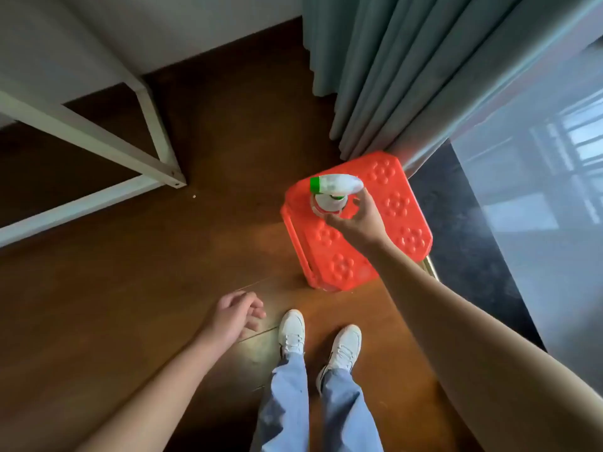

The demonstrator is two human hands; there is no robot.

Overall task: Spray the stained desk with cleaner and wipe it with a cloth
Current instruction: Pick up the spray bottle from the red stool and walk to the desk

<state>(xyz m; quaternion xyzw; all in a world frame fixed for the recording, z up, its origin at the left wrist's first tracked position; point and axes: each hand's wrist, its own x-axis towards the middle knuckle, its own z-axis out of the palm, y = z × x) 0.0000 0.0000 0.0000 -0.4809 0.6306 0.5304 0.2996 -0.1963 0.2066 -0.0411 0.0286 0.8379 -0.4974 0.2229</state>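
Head view: right hand [354,220] closing loosely around the spray bottle [332,194] on the red stool [401,223], left hand [236,313] empty and slack; bottle looks light, smooth plastic, best gripped at the neck.

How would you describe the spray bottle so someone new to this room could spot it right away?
Find the grey-green curtain at the window; below its hem an orange plastic stool stands on the brown wooden floor. On the stool stands the spray bottle, white with a green nozzle, the right hand at its trigger head.

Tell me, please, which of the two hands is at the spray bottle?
The right hand, fingers at the spray bottle on the red stool; the left hand hangs empty.
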